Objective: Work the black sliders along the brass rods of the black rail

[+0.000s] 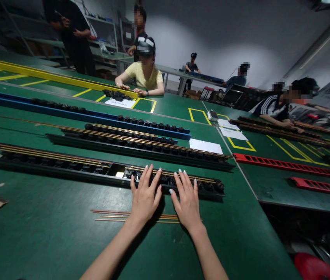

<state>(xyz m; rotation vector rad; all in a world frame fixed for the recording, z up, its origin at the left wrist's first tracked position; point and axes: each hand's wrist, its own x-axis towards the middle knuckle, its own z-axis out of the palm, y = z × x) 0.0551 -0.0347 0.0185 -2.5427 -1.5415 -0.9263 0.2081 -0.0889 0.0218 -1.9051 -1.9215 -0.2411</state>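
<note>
A long black channel-shaped rail (pixel 65 173) lies across the table in front of me, with dark blocks and thin brass-coloured rods (pixel 51 153) along its length. My left hand (pixel 145 194) lies over the rail's near edge, fingers spread, fingertips on the parts inside. Beside it, my right hand (pixel 186 198) rests the same way nearer the rail's right end, its fingers apart too. Left of my left hand, a bright patch (pixel 120 174) shows in a gap between the blocks. Several loose thin rods (pixel 110 217) lie on the table, partly hidden under my wrists.
Behind are another black rail (pixel 141 151) with rods, a blue rail (pixel 100 116) with dark blocks, and a white paper (pixel 205 146). Red slotted rails (pixel 284 162) lie on the right table. A person in a yellow shirt (pixel 145 76) works opposite at a yellow rail (pixel 51 76).
</note>
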